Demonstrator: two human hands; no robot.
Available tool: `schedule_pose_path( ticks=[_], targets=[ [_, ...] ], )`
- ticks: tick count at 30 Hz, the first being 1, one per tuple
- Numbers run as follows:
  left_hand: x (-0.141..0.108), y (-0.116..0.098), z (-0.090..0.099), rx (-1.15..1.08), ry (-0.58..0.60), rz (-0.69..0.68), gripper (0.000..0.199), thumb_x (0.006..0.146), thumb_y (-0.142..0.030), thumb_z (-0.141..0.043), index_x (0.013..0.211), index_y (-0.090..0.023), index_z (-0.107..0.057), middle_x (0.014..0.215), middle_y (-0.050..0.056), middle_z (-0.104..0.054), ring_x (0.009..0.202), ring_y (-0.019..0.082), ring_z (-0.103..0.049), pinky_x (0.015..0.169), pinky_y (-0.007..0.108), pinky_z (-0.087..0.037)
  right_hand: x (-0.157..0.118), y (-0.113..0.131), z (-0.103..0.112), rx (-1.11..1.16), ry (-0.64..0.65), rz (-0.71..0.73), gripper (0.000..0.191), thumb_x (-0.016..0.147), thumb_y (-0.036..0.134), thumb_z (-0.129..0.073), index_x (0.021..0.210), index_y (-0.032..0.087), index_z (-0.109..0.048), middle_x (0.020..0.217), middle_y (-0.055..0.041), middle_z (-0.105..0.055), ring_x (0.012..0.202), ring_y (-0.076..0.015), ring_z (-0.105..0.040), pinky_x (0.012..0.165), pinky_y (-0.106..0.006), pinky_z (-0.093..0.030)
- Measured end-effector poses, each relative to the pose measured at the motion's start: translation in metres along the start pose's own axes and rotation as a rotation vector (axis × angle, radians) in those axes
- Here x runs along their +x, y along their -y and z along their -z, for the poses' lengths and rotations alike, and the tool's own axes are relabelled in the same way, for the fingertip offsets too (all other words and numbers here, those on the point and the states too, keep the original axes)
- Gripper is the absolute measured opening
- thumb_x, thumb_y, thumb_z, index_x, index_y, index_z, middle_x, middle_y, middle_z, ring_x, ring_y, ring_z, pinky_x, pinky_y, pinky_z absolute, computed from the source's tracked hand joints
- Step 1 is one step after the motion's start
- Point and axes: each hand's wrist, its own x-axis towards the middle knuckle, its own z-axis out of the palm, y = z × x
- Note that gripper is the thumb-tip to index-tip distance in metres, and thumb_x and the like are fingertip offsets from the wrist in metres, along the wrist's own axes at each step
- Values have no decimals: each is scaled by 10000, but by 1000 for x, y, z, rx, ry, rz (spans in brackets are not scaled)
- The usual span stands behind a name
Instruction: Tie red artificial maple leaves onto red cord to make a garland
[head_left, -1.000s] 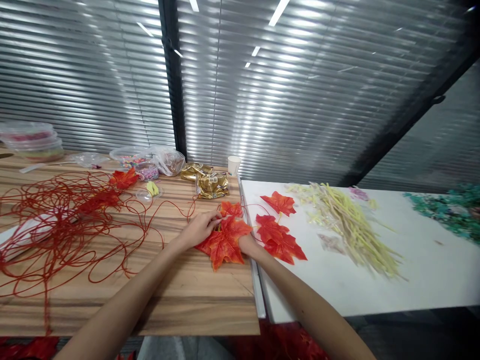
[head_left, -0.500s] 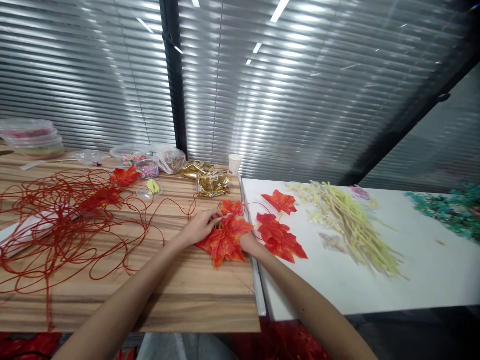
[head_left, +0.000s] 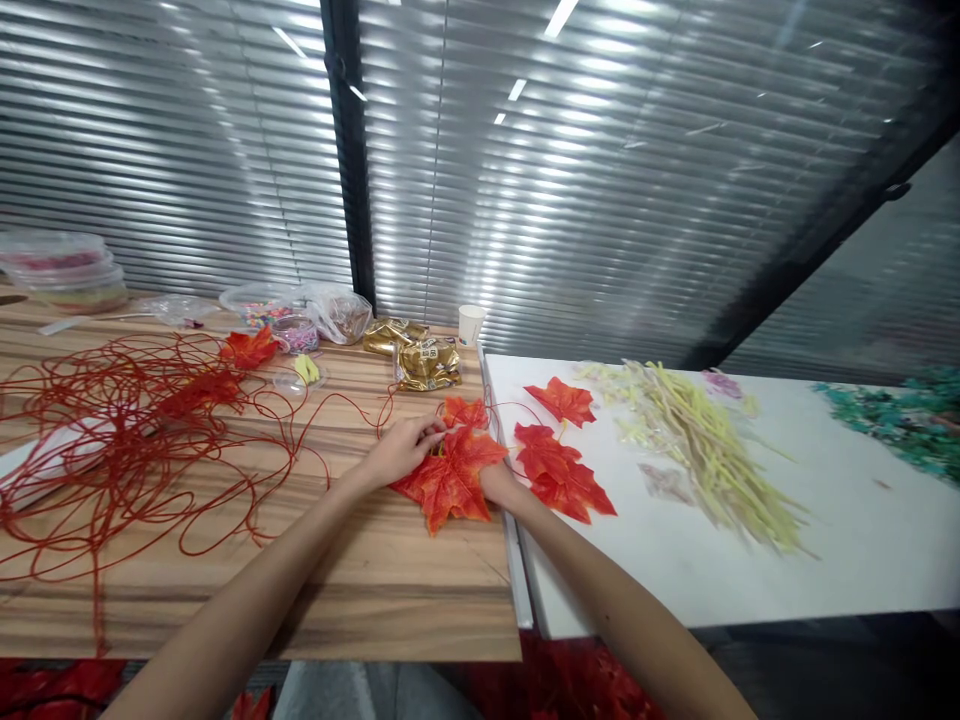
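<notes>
My left hand (head_left: 407,448) is closed, thumb and fingers pinched at the stem end of an orange-red artificial maple leaf (head_left: 456,478). The exact thing between the fingertips is too small to make out. My right hand (head_left: 498,485) reaches in from the other side, its fingers hidden behind that leaf. Another maple leaf (head_left: 465,412) shows just beyond my hands. Thin red cord (head_left: 346,399) runs from the leaves to a large loose tangle (head_left: 142,440) on the left. More red leaves (head_left: 559,470) lie to the right on the white table, joined by cord.
Gold foil packets (head_left: 427,363) and a paper cup (head_left: 471,324) stand behind my hands. Plastic tubs (head_left: 64,275) and bags of beads (head_left: 262,305) line the back left. Yellow strips (head_left: 697,450) and green foliage (head_left: 900,425) lie on the white table (head_left: 817,570).
Hands and leaves keep almost the same position. The whole view shifts up very slightly at the table.
</notes>
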Motion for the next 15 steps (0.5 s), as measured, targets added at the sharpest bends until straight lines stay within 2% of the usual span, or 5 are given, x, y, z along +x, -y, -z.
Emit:
schedule_pose_path(
  ticks=[4, 15],
  targets=[
    [0, 2, -1, 1, -5, -5, 222, 828, -281, -406, 914, -174, -579, 879, 44, -646, 788, 166, -576, 736, 269, -418, 2, -1, 0, 26, 51, 25, 100, 687, 197, -486, 588, 208, -494, 641, -1, -522, 722, -140, -478, 673, -253, -433],
    [0, 2, -1, 3, -5, -4, 214, 828, -285, -402, 899, -182, -576, 865, 38, -645, 779, 166, -575, 729, 270, -421, 7, -9, 1, 31, 49, 39, 126, 701, 190, -474, 577, 204, -493, 657, -5, -528, 705, -134, -472, 647, -238, -430]
  ],
)
